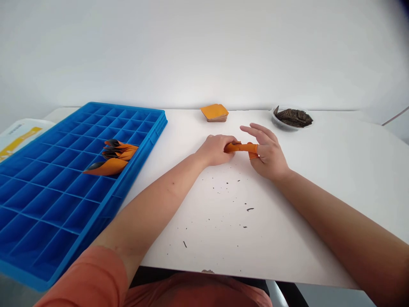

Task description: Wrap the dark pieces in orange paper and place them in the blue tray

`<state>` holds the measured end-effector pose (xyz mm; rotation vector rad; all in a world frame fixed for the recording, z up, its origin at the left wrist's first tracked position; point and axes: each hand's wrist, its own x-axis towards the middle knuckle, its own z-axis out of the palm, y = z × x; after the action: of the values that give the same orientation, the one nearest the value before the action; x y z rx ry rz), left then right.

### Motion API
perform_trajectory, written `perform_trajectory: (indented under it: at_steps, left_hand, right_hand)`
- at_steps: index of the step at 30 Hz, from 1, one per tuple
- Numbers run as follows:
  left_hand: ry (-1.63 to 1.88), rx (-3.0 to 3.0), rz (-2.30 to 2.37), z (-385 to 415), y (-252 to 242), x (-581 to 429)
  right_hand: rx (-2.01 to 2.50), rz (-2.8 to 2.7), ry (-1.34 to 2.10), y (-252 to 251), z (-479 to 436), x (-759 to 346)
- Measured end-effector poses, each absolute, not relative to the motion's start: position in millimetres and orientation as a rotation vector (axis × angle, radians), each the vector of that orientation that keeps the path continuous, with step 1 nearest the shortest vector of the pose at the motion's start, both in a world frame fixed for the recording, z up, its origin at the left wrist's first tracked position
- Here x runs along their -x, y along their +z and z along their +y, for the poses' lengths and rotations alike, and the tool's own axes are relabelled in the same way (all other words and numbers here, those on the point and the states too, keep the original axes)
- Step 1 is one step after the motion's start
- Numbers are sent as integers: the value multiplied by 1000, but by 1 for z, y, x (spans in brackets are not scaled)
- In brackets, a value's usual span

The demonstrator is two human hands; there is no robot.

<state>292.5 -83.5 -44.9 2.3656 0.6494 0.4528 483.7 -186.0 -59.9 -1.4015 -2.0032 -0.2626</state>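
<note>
My left hand [217, 150] is closed round one end of a small orange sheet [230, 147], folded or rolled, above the middle of the table. Orange covers, like rubber finger cots, sit on the thumb and index finger of my right hand [270, 155]. Those two fingers reach to the same sheet from the right, while the other fingers are spread upward. Much of the sheet is hidden by the fingers, and it blends with the orange covers. Behind my hands lies a stack of square orange sheets [214, 113].
A blue compartment tray [64, 166] stands at the left, holding several orange cones [110, 166] with dark insides. A clear bowl of dark brown flat strips [292, 118] is at the back right. Dark crumbs [250, 209] lie on the white table [204, 238]. A white-and-yellow package [22, 134] sits far left.
</note>
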Motion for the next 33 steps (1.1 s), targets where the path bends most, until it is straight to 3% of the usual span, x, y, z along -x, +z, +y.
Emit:
perform_trajectory:
  at_steps: [7, 14, 20, 26, 33]
  left_hand:
    - [514, -2327, 687, -80, -51, -293]
    - [577, -2292, 664, -77, -56, -292]
    - [596, -2465, 583, -80, -56, -295]
    - [578, -2543, 711, -80, -51, -296]
    - [590, -2550, 751, -77, -54, -297]
  right_hand:
    - [1395, -1852, -320, -57, -188, -484]
    - [1712, -1598, -683, -42, -183, -526]
    - [2193, -1126, -491, -50, -179, -587]
    - [2337, -746, -276, -66, -172, -625]
    - [2291, -820, -424, -78, -170, -643]
